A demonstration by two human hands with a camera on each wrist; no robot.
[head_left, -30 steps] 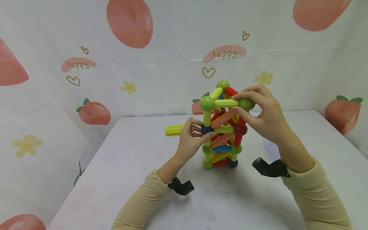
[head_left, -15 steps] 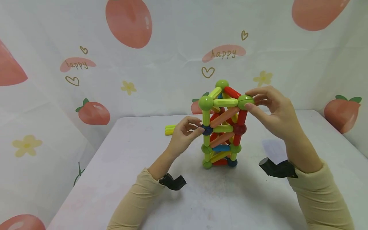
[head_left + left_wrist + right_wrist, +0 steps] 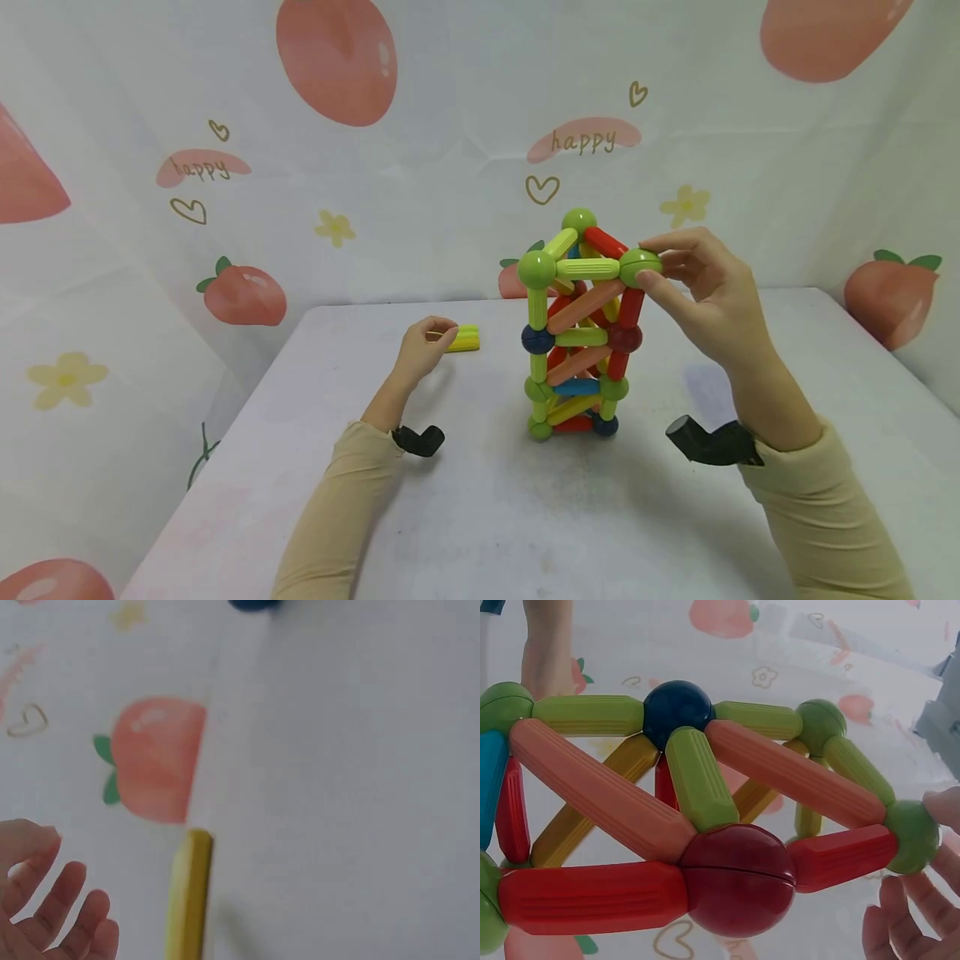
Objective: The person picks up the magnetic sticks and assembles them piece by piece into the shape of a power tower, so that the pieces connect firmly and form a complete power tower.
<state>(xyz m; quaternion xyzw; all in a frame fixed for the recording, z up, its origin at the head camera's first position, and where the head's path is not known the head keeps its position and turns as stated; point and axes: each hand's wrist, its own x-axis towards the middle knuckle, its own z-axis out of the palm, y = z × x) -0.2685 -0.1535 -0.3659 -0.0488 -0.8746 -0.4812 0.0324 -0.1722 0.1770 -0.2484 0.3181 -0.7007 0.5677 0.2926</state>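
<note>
A tower of magnetic rods and balls stands upright on the table, in green, red, orange, blue and yellow. At its top right corner my right hand pinches a green ball between thumb and fingers. The right wrist view shows that ball joined to a red rod and other rods. Well left of the tower, my left hand hovers beside the yellow rods, partly covering them. In the left wrist view its fingers are loosely bent with nothing between them, apart from the rods.
The white table carries the tower near its middle, with the yellow rods behind and left. A printed cloth backdrop rises at the table's back edge. Black wrist cameras are worn on both wrists.
My left hand has let go of the tower's dark blue ball and moved left to the yellow rods. The right hand has shifted right from the top rod and end ball to the green corner ball.
</note>
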